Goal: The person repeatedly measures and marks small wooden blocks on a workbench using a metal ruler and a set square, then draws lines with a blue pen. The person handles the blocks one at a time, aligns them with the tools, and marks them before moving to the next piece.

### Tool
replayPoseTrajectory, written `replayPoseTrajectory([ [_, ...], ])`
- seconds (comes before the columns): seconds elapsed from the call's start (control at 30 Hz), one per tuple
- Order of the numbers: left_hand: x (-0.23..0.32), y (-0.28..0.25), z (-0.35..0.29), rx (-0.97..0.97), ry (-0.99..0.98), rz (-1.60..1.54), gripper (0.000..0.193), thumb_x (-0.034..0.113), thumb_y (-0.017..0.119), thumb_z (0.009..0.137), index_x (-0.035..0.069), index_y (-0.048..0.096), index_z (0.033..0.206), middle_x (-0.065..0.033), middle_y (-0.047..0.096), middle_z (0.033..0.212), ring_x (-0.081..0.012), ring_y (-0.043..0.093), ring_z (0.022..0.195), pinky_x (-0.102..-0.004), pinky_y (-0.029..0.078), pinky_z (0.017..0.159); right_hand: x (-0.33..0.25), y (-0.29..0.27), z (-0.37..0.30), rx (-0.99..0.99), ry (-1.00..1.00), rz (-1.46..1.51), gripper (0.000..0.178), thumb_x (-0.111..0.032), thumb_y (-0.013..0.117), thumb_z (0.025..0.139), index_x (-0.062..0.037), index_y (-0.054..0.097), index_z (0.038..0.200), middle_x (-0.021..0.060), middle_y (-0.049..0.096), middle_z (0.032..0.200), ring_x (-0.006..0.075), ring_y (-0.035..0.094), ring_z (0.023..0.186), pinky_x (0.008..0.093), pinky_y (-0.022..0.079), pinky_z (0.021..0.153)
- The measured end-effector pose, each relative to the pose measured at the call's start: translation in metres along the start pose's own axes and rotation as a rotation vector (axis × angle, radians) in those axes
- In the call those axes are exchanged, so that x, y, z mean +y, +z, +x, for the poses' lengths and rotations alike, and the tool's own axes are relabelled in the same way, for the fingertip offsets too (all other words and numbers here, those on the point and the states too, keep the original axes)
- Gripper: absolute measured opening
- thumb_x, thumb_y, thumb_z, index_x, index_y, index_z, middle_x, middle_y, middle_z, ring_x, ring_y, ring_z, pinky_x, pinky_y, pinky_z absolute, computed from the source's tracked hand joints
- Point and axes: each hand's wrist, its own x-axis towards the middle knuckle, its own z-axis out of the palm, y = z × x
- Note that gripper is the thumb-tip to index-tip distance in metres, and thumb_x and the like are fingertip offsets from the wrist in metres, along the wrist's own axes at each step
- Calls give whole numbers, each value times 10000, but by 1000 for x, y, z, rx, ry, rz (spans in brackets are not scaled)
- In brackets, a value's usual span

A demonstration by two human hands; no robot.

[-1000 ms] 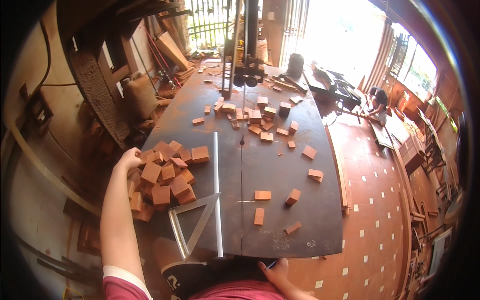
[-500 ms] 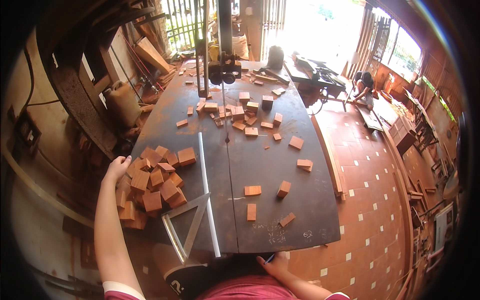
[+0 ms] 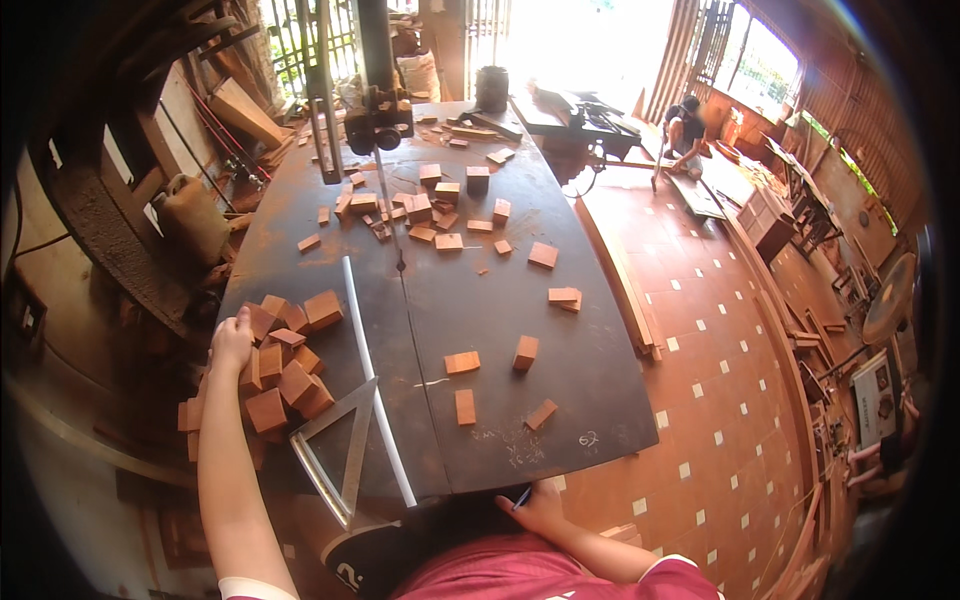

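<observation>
At the left edge of the dark saw table (image 3: 500, 330), my left hand (image 3: 231, 345) lies on the far-left side of a heap of reddish wooden blocks (image 3: 296, 384). Its fingers are curled around a wooden block (image 3: 259, 321), partly hidden by the hand. My right hand (image 3: 540, 508) is low by my body at the table's near edge, closed on a blue pen (image 3: 522, 497). Between the heap and the table's slot lie a metal set square (image 3: 357, 446), overhanging the near edge, and a long white strip (image 3: 375, 385).
The band saw's blade guide (image 3: 379, 122) stands over the far part of the table. Small blocks and offcuts (image 3: 418, 208) are scattered beyond the slot's middle, with several single blocks (image 3: 462, 362) to the right. Another person (image 3: 685, 135) crouches on the tiled floor (image 3: 700, 400) at far right.
The view has shifted, so the table sits further left. My left hand has come from beside the heap onto its blocks. My right hand stays low with the pen.
</observation>
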Motion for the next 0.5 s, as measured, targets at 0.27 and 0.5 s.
replayPoseTrajectory([
  [0.27, 16, -2, -18, 71, -17, -54, 718, 642, 273, 1055, 69, 645, 1278, -174, 601, 1417, -424, 501, 1363, -674, 272, 1140, 7, -1, -5, 115, 133, 162, 591, -429, 843, 788, -37, 657, 1190, 200, 696, 1029, 362, 679, 1027, 428, 533, 887],
  [0.5, 28, -9, -31, 129, -59, -55, 737, 660, 290, 1043, 60, 604, 1333, -198, 597, 1430, -416, 512, 1360, -641, 291, 1138, 91, -147, 16, 687, 128, 241, 230, -178, 680, 842, -68, 536, 702, 73, 521, 605, 207, 536, 552, 342, 414, 538],
])
